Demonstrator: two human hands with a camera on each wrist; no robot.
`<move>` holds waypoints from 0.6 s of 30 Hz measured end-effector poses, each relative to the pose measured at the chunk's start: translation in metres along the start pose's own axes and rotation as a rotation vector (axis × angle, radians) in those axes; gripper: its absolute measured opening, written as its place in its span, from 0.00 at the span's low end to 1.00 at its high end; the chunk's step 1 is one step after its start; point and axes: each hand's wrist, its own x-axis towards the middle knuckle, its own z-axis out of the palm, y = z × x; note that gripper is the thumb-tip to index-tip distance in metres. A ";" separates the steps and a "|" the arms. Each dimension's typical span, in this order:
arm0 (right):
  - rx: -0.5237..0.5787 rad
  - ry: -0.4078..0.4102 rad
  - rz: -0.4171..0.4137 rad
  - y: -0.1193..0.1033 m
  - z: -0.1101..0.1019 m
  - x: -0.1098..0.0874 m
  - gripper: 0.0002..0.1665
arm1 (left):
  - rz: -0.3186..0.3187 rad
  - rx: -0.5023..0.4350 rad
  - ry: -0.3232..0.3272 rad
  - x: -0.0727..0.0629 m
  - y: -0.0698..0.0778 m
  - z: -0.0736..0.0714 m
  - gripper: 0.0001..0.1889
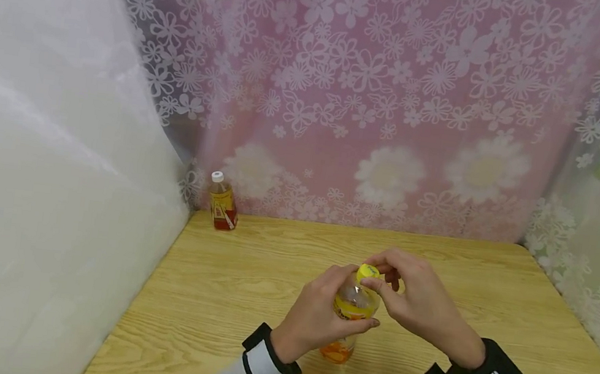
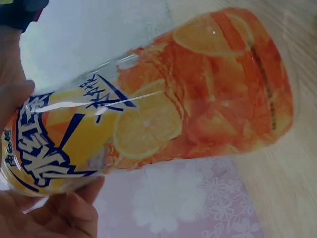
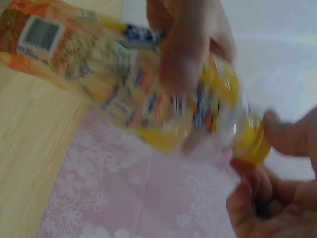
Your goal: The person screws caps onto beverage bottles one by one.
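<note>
While the left hand (image 1: 318, 315) wraps the orange drink bottle (image 1: 349, 316) at lower centre, standing on the tabletop (image 1: 209, 300), right-hand fingers (image 1: 383, 283) pinch its yellow cap (image 1: 367, 273); twisting likely goes best with the bottle braced upright.

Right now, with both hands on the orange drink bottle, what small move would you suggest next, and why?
Probably a twist of the yellow cap by the right hand, whose fingertips already pinch it. The left hand grips the orange drink bottle around its body, steadying it upright on the wooden table, so the cap can turn.
</note>
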 end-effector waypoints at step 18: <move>-0.084 0.028 0.216 -0.001 0.008 0.000 0.21 | -0.059 0.230 0.154 0.011 -0.023 -0.012 0.42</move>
